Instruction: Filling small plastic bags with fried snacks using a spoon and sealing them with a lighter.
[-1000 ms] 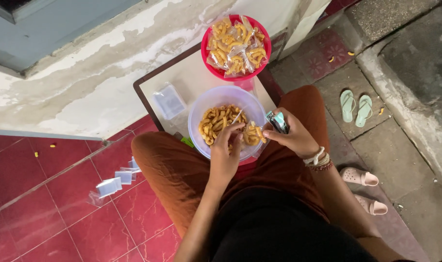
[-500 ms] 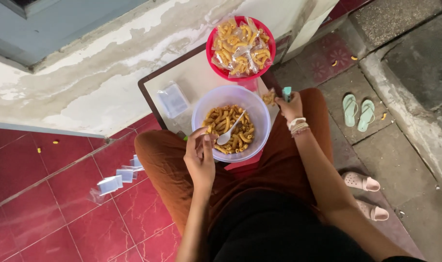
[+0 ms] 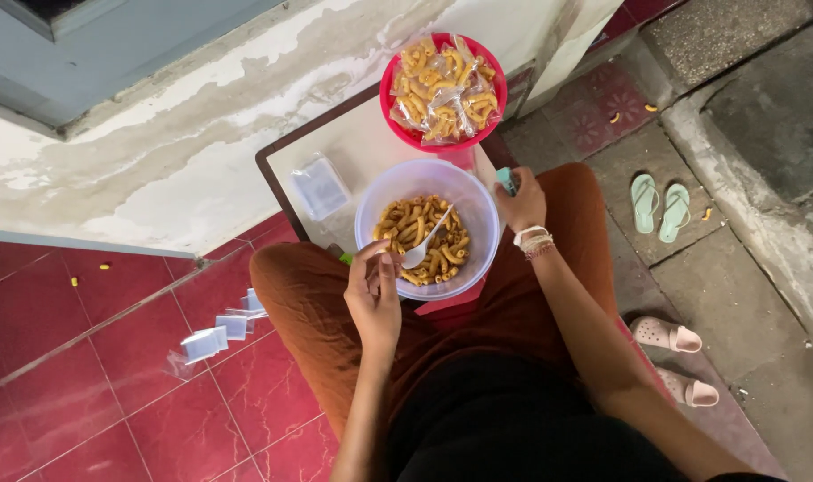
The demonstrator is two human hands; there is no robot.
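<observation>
A clear plastic bowl (image 3: 478, 192) of yellow-orange macaroni snacks rests on a small white-topped table (image 3: 353, 147) in front of my knees. In it lies a white plastic spoon (image 3: 424, 245). My left hand (image 3: 375, 299) is at the bowl's near left rim, fingers drawn together close to the spoon's scoop; whether it holds anything is unclear. My right hand (image 3: 524, 203), with bracelets at the wrist, is at the bowl's right rim and grips a small teal object (image 3: 506, 178). A red bowl (image 3: 397, 125) behind holds several filled clear snack bags.
A stack of empty clear bags (image 3: 319, 186) lies on the table's left part. More small bags (image 3: 212, 339) are scattered on the red tiles at left. Green sandals (image 3: 656, 207) and pink sandals (image 3: 670, 357) sit on the grey paving at right. A stained wall runs behind.
My right hand has left the bowl's middle and moved to its right rim with the teal object. My left hand has drawn back from the snacks to the near rim.
</observation>
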